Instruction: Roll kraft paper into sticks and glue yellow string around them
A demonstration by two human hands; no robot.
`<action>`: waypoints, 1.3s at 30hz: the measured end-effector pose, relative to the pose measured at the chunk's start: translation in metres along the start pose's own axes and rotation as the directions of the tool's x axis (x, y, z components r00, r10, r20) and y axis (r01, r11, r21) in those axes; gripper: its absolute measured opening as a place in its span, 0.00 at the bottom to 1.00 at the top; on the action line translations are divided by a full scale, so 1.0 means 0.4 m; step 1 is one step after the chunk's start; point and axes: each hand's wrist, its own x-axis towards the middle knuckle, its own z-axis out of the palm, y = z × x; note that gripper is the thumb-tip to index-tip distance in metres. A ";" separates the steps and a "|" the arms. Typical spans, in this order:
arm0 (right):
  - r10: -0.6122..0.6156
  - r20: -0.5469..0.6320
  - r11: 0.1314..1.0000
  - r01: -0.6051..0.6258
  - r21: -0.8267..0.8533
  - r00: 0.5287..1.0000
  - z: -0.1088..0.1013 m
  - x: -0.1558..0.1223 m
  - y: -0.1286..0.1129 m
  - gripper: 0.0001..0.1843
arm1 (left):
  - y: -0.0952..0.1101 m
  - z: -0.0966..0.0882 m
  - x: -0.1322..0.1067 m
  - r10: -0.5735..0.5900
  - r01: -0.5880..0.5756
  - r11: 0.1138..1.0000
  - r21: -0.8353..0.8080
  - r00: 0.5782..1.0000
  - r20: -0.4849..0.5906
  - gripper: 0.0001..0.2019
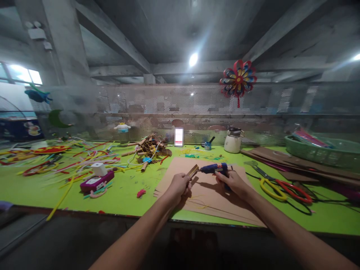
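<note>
Over a stack of brown cardboard sheets (pixel 174 170), my left hand (pixel 180 186) pinches a small folded cardboard strip (pixel 192 171) with its end pointing up and away. My right hand (pixel 233 183) is wrapped around a dark blue glue gun (pixel 213 168). The gun's nozzle points left and is at the strip or very close to it; whether they touch I cannot tell. Thin yellow strands (pixel 204 206) lie on the sheet below my hands.
Right of the sheets lie scissors (pixel 272 189) with yellow and red handles, cardboard pieces (pixel 270 159) and a green basket (pixel 306 148). A pile of cardboard rolls (pixel 150 148), a purple power strip (pixel 97 182) and scattered coloured strips are leftward. A lit phone (pixel 178 137) stands behind.
</note>
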 end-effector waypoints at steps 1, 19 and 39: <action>-0.009 -0.007 1.000 0.009 -0.003 1.000 -0.002 0.001 0.002 0.24 | 0.001 0.000 -0.001 -0.001 0.001 1.000 -0.007 1.000 0.001 0.10; -0.007 -0.040 0.999 0.009 0.042 0.999 -0.007 0.007 0.023 0.25 | -0.018 -0.028 0.021 0.038 -0.039 0.999 0.023 0.999 0.037 0.08; -0.002 0.081 1.000 -0.001 0.029 0.997 0.012 -0.012 -0.021 0.24 | -0.026 -0.036 0.029 0.024 -0.021 0.999 -0.043 0.997 0.071 0.05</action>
